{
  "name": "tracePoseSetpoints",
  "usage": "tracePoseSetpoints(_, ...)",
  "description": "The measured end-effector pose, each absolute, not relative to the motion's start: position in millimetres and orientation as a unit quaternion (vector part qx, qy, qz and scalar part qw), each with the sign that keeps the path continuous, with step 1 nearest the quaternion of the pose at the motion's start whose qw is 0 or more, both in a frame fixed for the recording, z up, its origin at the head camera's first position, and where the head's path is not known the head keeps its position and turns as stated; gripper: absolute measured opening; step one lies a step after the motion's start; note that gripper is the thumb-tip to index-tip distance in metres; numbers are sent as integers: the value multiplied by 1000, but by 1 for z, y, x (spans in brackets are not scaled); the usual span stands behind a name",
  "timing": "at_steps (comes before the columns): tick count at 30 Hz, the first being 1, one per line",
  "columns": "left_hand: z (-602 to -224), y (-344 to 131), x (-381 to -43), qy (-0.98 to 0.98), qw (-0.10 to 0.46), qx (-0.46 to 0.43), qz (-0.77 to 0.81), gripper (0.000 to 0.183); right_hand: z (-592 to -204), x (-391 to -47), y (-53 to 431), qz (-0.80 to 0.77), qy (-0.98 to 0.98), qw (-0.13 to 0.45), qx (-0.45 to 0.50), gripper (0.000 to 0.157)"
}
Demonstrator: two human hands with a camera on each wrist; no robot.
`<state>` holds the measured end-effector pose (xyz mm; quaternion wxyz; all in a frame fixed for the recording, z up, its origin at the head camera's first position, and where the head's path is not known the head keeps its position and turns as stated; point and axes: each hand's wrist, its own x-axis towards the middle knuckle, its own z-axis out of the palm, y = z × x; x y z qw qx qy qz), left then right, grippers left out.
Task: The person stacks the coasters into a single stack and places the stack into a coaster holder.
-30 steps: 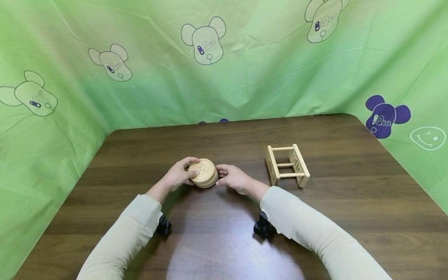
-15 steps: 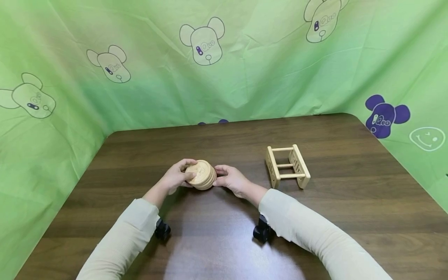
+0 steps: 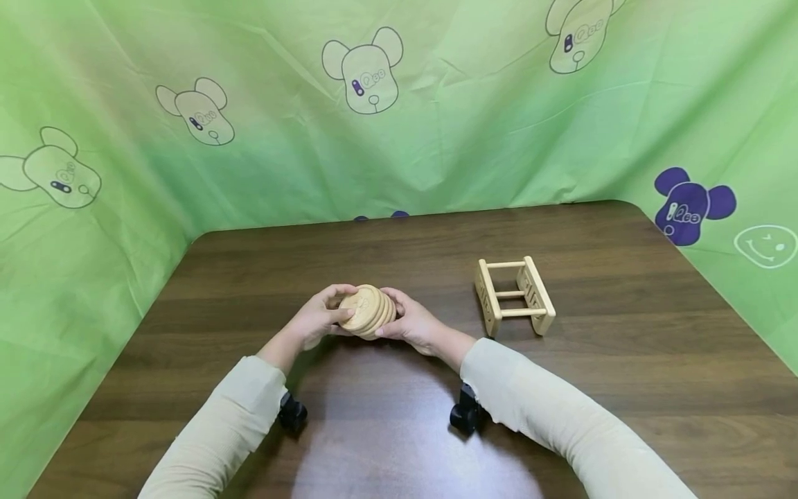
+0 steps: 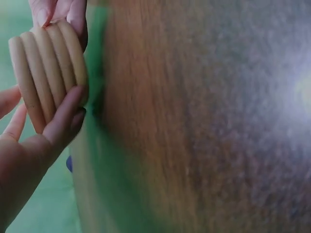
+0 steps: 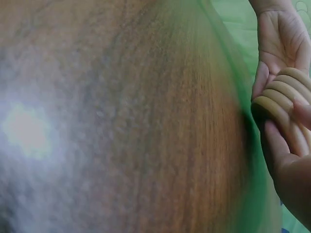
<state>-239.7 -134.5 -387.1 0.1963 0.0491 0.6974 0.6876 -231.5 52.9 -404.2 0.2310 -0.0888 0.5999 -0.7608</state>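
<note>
Between my two hands is a stack of several round, pale wooden coasters [image 3: 369, 310], tilted so that the engraved top one faces left and toward me. My left hand [image 3: 314, 319] grips the stack from the left, its thumb across the top coaster. From the other side, my right hand [image 3: 416, 324] holds it with thumb and fingers. The left wrist view shows the coasters' [image 4: 48, 68] rounded edges side by side, the left thumb along them. In the right wrist view the coasters [image 5: 286, 92] are partly cut off by the frame's edge.
A small pale wooden rack [image 3: 535, 294] with slotted side panels and round rods stands on the table, right of my right hand. The brown wood-grain table [image 3: 623, 312] is bordered by a green printed curtain [image 3: 449, 138] at the back and sides.
The coaster stack has tipped further, its top turning left, and its coasters are fanned slightly. My right hand has come in closer around its right side. The rack has stayed put.
</note>
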Motion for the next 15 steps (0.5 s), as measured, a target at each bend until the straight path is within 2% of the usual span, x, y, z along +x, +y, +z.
tracePoseSetpoints(15, -366, -116, -233, 687, 176, 116, 695, 42, -377, -221, 73, -765, 605, 194, -106, 77)
